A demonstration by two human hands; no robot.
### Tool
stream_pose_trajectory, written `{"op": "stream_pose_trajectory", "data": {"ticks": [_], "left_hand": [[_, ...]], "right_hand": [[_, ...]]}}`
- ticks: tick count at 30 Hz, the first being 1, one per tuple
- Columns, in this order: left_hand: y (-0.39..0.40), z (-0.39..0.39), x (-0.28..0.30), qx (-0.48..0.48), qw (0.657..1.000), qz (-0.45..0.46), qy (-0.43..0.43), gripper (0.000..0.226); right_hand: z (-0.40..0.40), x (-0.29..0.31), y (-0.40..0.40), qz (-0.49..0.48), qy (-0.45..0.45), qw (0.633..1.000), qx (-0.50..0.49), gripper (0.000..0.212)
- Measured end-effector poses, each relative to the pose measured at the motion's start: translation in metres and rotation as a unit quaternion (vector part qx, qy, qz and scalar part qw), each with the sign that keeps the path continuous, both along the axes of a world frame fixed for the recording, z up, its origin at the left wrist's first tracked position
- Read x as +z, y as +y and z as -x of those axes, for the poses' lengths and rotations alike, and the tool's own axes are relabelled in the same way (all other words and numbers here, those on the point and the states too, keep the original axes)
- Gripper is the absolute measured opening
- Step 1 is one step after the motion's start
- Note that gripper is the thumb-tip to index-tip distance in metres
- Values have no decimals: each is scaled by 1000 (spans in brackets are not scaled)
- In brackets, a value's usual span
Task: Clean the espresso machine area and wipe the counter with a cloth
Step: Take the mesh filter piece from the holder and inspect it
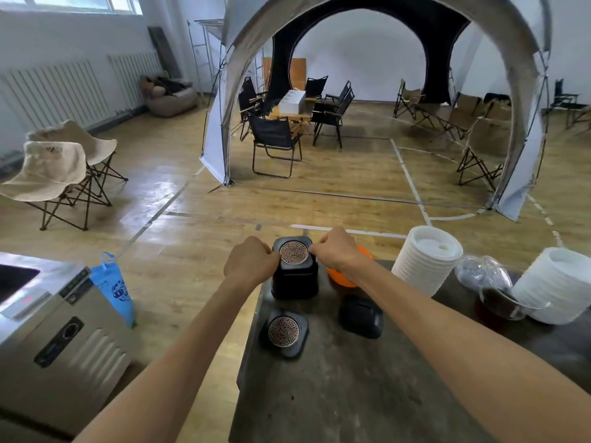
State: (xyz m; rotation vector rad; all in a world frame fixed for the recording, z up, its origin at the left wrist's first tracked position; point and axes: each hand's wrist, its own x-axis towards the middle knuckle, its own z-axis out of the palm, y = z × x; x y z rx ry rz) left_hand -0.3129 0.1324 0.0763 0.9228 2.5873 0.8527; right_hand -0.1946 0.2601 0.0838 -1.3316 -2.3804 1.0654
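- The left hand [252, 263] and the right hand [337, 251] each pinch one side of the top black coaster [295, 251].
- It crowns a black stack [295, 281] at the table [367, 388] far edge, between both grips.

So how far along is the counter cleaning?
Early, it seems. Both hands, left hand and right hand, pinch the top black coaster on a stack, apparently tidying. Another coaster and a black lid lie loose. The counter looks smudged; no cloth is visible.
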Motion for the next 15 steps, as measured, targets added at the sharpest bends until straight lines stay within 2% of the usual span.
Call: {"op": "stream_pose_trajectory", "data": {"ticks": [5,7,8,10,15], "left_hand": [[4,1,-17,16,999,39,-28,30],[6,-1,-21,10,997,81,-9,24],[8,-2,-24,8,995,100,8,28],[11,-1,-28,1,992,120,39,35],[12,3,-30,-28,988,145,53,28]], "right_hand": [[1,-10,-5,-28,-72,997,20,25],[3,-10,-9,-39,-92,995,27,12],[4,-10,-10,-40,-103,993,33,9],[7,-7,-10,-26,-126,991,47,16],[10,4,-15,52,-159,982,88,26]]}}
